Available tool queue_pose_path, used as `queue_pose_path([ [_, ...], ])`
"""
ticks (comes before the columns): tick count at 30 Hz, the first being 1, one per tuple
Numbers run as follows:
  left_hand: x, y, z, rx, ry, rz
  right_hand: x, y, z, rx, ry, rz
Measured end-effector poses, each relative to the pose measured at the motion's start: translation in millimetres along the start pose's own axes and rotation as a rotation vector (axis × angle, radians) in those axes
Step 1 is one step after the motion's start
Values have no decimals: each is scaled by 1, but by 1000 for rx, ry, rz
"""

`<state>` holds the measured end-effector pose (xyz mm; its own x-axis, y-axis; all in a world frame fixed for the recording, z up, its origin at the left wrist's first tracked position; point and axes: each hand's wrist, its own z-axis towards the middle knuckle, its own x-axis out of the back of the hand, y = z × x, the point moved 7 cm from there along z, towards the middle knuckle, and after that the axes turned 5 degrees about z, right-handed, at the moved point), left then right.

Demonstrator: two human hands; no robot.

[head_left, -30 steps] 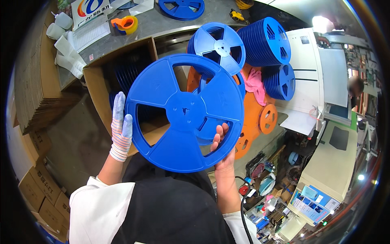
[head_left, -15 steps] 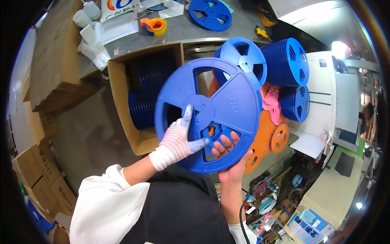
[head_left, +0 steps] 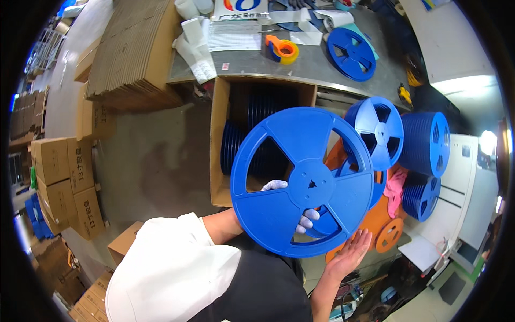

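Note:
A large blue plastic reel (head_left: 351, 189) with three cut-out windows faces me, tilted, in front of my body. My left hand (head_left: 308, 219), in a pale striped glove, is closed on it from behind. Its fingertips show through two windows and the rest is hidden by the disc. My bare right hand (head_left: 350, 251) is open at the reel's lower right rim, palm up, fingers stretched out. Behind the reel stands an open cardboard box (head_left: 219, 145) with several dark blue reels (head_left: 232, 145) packed on edge.
Stacks of blue reels (head_left: 424, 145) stand at the right on an orange surface, beside a pink cloth (head_left: 395, 187). The grey metal table (head_left: 241, 68) at the back bears a tape dispenser (head_left: 282, 51) and another blue reel (head_left: 351, 53). Flattened cartons (head_left: 131, 51) and closed boxes (head_left: 56, 161) are at left.
The left hand has gone from the reel's front face to behind it. The right hand has let go of the rim and opened. My view has swung left.

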<state>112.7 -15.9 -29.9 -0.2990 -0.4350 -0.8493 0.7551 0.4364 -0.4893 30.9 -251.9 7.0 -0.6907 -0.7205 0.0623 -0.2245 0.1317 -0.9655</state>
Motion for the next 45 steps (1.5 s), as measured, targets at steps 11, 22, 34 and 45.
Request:
queue_pose_path([
  [11,-2,26,-17,-74,-54,-51,-19,27,4,-178,-49,-6],
  [22,118,146,-210,-631,1136,291,-46,63,-9,-324,-172,-130],
  [34,172,316,-212,-728,1266,665,-64,123,-31,-537,-210,-249],
  [45,177,249,-225,-851,1197,816,-288,291,48,-424,-444,-43],
])
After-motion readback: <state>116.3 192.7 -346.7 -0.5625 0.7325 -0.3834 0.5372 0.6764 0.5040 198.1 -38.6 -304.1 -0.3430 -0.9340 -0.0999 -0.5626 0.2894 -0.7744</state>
